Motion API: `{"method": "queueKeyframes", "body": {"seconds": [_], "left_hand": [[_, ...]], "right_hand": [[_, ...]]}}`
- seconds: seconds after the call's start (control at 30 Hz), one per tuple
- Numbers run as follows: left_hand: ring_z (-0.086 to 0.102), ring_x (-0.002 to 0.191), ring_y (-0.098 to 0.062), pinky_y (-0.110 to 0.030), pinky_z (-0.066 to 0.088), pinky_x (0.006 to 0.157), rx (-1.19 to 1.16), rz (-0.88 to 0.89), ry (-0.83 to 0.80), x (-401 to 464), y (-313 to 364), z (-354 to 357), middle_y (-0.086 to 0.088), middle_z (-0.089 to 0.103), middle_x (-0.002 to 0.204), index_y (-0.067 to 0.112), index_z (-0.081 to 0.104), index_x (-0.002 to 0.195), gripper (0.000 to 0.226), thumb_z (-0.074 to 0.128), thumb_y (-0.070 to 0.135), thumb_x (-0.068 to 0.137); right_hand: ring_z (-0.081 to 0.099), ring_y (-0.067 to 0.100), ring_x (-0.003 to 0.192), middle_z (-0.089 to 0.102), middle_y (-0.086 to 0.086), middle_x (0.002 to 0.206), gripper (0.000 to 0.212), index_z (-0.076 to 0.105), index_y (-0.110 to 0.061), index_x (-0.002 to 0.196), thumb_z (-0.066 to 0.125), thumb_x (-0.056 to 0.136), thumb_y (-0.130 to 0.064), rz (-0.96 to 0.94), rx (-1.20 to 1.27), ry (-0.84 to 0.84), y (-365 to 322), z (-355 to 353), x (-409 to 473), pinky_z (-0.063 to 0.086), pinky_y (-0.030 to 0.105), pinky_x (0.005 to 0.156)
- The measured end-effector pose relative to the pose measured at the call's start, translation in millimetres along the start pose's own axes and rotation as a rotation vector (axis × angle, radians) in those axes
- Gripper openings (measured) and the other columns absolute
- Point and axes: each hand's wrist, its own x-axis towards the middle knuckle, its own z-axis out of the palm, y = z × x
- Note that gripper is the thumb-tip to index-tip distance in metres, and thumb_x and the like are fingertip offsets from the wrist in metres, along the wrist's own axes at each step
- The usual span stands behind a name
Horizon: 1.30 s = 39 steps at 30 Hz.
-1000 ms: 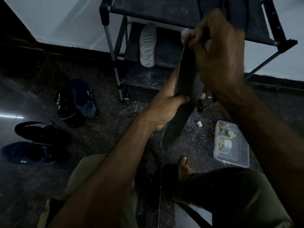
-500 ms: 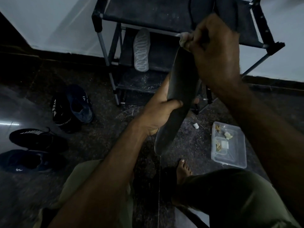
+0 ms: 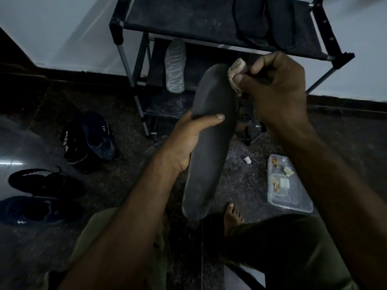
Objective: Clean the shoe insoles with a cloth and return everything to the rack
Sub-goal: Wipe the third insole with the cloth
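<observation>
Holding, left grip: the left hand (image 3: pixel 188 139) wraps the middle of the dark insole (image 3: pixel 209 143), thumb laid across its face and fingers hidden behind; likely so the sole stays stiff and angled toward the eyes while it is rubbed
Wiping, right grip: the right hand (image 3: pixel 278 91) is curled tight on a small pale cloth (image 3: pixel 236 74), bunched between thumb and fingertips; the wad touches the upper right edge of the insole near its toe end, a tight bunch probably giving firmer pressure on a narrow spot
Insole, place: held in the air in front of the rack (image 3: pixel 209 21), toe end up and heel end down above a bare foot (image 3: pixel 232 214); it touches nothing but the two hands and the cloth
Insole, look: long, rounded at both ends, matte dark grey; the face seems smooth and dull, with faint lighter specks toward the heel; too dim to say how clean it is
Second insole: a pale patterned insole (image 3: pixel 174 65) stands on a lower shelf of the rack, leaning back; whether it has been cleaned I cannot tell
Top shelf: dark footwear (image 3: pixel 263 17) lies there, hard to make out
Floor, left: four dark shoes (image 3: pixel 90 139) sit off the rack, so returning is not yet done
Floor, right: a clear plastic box (image 3: pixel 289 185) with small scraps lies beside the foot; a small white piece (image 3: pixel 247 159) lies near it
</observation>
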Motion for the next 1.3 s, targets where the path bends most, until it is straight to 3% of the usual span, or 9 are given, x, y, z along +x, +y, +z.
{"method": "queueKeyframes", "body": {"seconds": [0.13, 0.3, 0.4, 0.57, 0.73, 0.9, 1.0, 1.1, 1.3], "left_hand": [[0.069, 0.094, -0.042, -0.047, 0.057, 0.084, -0.011, 0.036, 0.005, 1.1, 0.6, -2.1, -0.027, 0.069, 0.104, -0.002, 0.064, 0.11, 0.024, 0.057, -0.003, 0.087], [0.072, 0.079, -0.018, -0.028, 0.058, 0.071, 0.095, 0.106, 0.015, 0.5, 0.8, -3.0, -0.006, 0.075, 0.083, 0.007, 0.065, 0.099, 0.025, 0.047, -0.009, 0.093], [0.07, 0.09, -0.02, -0.031, 0.057, 0.083, 0.142, 0.129, 0.031, 0.0, 0.3, -1.6, -0.008, 0.072, 0.094, 0.008, 0.064, 0.104, 0.024, 0.05, -0.008, 0.092], [0.072, 0.084, -0.022, -0.032, 0.058, 0.075, 0.127, 0.123, 0.03, 1.2, -4.5, 2.8, -0.012, 0.072, 0.092, 0.004, 0.061, 0.107, 0.024, 0.049, -0.01, 0.092], [0.069, 0.096, -0.033, -0.041, 0.058, 0.083, 0.096, 0.134, 0.025, 3.1, -3.3, -2.9, -0.023, 0.07, 0.104, -0.005, 0.053, 0.125, 0.034, 0.05, -0.01, 0.091], [0.071, 0.084, -0.013, -0.025, 0.056, 0.071, 0.135, 0.144, 0.031, 0.5, -3.9, -1.5, 0.001, 0.074, 0.088, 0.005, 0.055, 0.119, 0.034, 0.048, -0.014, 0.091], [0.071, 0.091, -0.027, -0.039, 0.058, 0.076, 0.123, 0.127, 0.038, 0.4, -5.9, 2.4, -0.015, 0.072, 0.101, 0.0, 0.052, 0.125, 0.037, 0.055, -0.008, 0.089], [0.065, 0.103, -0.039, -0.052, 0.053, 0.091, 0.11, 0.12, 0.047, 1.9, -3.8, 1.9, -0.028, 0.064, 0.116, 0.001, 0.05, 0.131, 0.049, 0.06, 0.001, 0.083], [0.066, 0.104, -0.019, -0.031, 0.054, 0.089, 0.189, 0.156, 0.062, 3.4, -2.8, -3.7, -0.005, 0.069, 0.108, 0.009, 0.054, 0.125, 0.039, 0.053, -0.01, 0.091]], "right_hand": [[0.069, 0.026, 0.088, 0.067, 0.023, 0.093, 0.023, 0.055, -0.011, 0.083, 0.075, 0.08, -0.002, 0.0, 0.02, -0.024, 2.1, -2.5, -9.3, 0.059, 0.03, 0.072], [0.067, 0.006, 0.075, 0.064, 0.001, 0.084, 0.014, 0.056, -0.004, 0.087, 0.069, 0.087, 0.0, -0.047, -0.04, -0.111, 6.9, -2.9, -38.4, 0.056, 0.02, 0.06], [0.069, 0.006, 0.088, 0.067, -0.006, 0.09, 0.01, 0.056, -0.005, 0.09, 0.062, 0.091, 0.003, -0.115, -0.078, -0.135, 10.9, -3.4, -47.0, 0.058, 0.028, 0.061], [0.063, -0.009, 0.091, 0.06, -0.018, 0.088, 0.004, 0.058, 0.0, 0.093, 0.06, 0.091, 0.003, -0.237, -0.171, -0.017, 5.9, 1.9, -24.6, 0.053, 0.011, 0.062], [0.066, -0.004, 0.089, 0.063, -0.015, 0.088, 0.007, 0.057, 0.001, 0.093, 0.059, 0.09, 0.007, -0.2, -0.115, -0.03, 5.2, 3.2, -28.3, 0.053, 0.011, 0.067], [0.07, 0.009, 0.087, 0.069, -0.006, 0.095, 0.013, 0.056, -0.005, 0.089, 0.062, 0.091, 0.006, -0.147, -0.109, -0.067, 14.0, -2.6, -52.0, 0.059, 0.028, 0.061], [0.067, 0.001, 0.093, 0.066, -0.01, 0.09, 0.006, 0.057, -0.002, 0.091, 0.061, 0.091, 0.002, -0.212, -0.132, 0.001, 4.9, -1.6, -34.1, 0.055, 0.015, 0.069], [0.067, 0.004, 0.092, 0.067, 0.001, 0.09, 0.003, 0.058, 0.001, 0.091, 0.061, 0.091, 0.0, -0.284, -0.175, 0.02, 0.8, 1.5, -18.5, 0.056, 0.022, 0.076], [0.068, 0.01, 0.083, 0.067, 0.009, 0.095, 0.013, 0.057, -0.002, 0.087, 0.056, 0.091, 0.01, -0.258, -0.235, -0.075, 17.2, -0.2, -62.6, 0.057, 0.025, 0.063]]}}
